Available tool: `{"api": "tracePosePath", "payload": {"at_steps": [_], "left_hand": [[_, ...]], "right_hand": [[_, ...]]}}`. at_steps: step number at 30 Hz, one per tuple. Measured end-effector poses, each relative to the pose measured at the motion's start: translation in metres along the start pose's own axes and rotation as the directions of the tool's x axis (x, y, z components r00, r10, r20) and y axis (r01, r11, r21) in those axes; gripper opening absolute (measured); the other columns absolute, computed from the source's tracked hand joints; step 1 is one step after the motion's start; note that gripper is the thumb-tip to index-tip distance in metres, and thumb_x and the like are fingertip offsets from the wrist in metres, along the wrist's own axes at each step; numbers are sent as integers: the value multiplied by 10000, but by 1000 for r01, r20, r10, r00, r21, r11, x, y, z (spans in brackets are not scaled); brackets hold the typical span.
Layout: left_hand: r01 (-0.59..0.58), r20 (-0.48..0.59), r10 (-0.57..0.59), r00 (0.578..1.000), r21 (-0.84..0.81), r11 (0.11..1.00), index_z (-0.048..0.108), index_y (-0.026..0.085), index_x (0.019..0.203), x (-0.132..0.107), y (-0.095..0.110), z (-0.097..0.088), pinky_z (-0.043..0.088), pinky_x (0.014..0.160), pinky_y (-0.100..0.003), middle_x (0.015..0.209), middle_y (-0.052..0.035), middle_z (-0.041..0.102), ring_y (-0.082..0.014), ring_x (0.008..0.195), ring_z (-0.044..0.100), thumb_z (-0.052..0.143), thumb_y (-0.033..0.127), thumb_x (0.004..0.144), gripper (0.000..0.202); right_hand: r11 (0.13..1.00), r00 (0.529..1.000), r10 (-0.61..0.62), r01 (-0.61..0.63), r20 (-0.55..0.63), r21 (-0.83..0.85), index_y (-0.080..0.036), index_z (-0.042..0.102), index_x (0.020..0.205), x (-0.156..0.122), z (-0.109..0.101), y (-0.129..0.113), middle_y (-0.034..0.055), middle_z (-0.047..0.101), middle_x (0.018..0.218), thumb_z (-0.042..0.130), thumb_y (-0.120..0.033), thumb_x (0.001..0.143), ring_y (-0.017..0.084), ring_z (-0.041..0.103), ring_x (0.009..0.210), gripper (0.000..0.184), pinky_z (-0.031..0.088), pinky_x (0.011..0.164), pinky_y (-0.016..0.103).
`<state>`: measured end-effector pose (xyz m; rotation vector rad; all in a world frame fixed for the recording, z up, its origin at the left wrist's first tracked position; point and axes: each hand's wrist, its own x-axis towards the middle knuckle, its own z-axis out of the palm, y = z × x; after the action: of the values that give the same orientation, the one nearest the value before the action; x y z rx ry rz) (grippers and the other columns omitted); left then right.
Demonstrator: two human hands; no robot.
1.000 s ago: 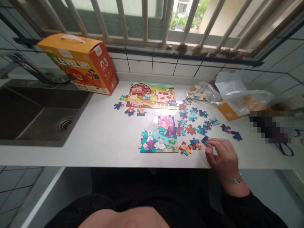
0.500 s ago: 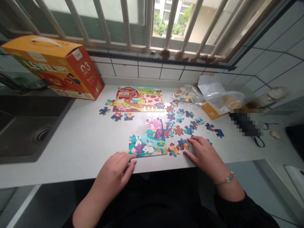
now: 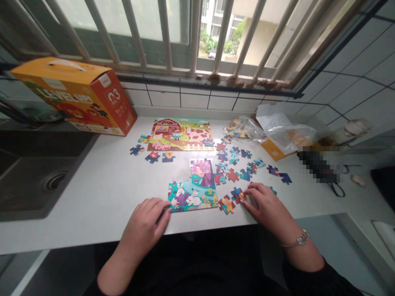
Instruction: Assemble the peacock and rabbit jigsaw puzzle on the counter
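A partly joined puzzle (image 3: 193, 199) with white rabbits and a purple section lies flat near the counter's front edge. At its lower left corner rests my left hand (image 3: 148, 220), the index finger and thumb tips against the edge and slightly apart, holding nothing. My right hand (image 3: 267, 207) pinches a small blue and orange puzzle piece (image 3: 242, 197) between thumb and fingertips, right of the joined part. An orange and brown puzzle piece (image 3: 227, 204) lies just left of that hand. Several loose pieces, among them a reddish-brown puzzle piece (image 3: 232, 175), are scattered behind it.
Behind lies a farm picture (image 3: 173, 137), with loose pieces by its left side. An orange box (image 3: 77, 98) stands beside the sink (image 3: 27, 176). At the back right are a plastic bag of pieces (image 3: 242, 128), an opened carton (image 3: 276, 150) and a blurred-out dark object (image 3: 319, 164).
My left hand has shifted slightly left, its fingertips now at the puzzle's edge. My right fingers have closed in on the small piece. The camera view has tilted a little.
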<state>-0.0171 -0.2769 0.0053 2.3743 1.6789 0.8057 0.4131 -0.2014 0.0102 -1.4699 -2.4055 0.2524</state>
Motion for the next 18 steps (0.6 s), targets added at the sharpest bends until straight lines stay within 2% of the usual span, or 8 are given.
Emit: {"api": "tracePosePath", "payload": {"at_steps": [6,13,18], "left_hand": [[15,-18,-15,1000,-3,1000,753,214,1145,-1,2,2,552,878,-415,1062,-82,784,-266,966,724,590,304,1103,191],[48,19,-48,999,-1,999,755,218,1145,-2,4,1,555,872,-427,1064,-84,777,-271,973,716,571,306,1109,208],[81,56,-75,996,-119,990,755,223,1109,3,1,-9,577,904,-401,1066,-78,782,-257,1001,725,557,320,1115,220]], "right_hand": [[1000,1000,-19,19,-3,-12,-229,733,1072,5,-2,-1,139,692,1252,701,-350,1058,316,706,1114,126,627,982,530],[999,999,-27,26,-21,-35,-223,727,1037,5,1,8,137,692,1224,684,-381,1057,310,703,1089,165,619,977,517],[997,998,-32,28,-57,-71,-219,732,1149,-2,4,13,142,699,1255,687,-410,1059,319,696,1123,215,602,985,506]]}}
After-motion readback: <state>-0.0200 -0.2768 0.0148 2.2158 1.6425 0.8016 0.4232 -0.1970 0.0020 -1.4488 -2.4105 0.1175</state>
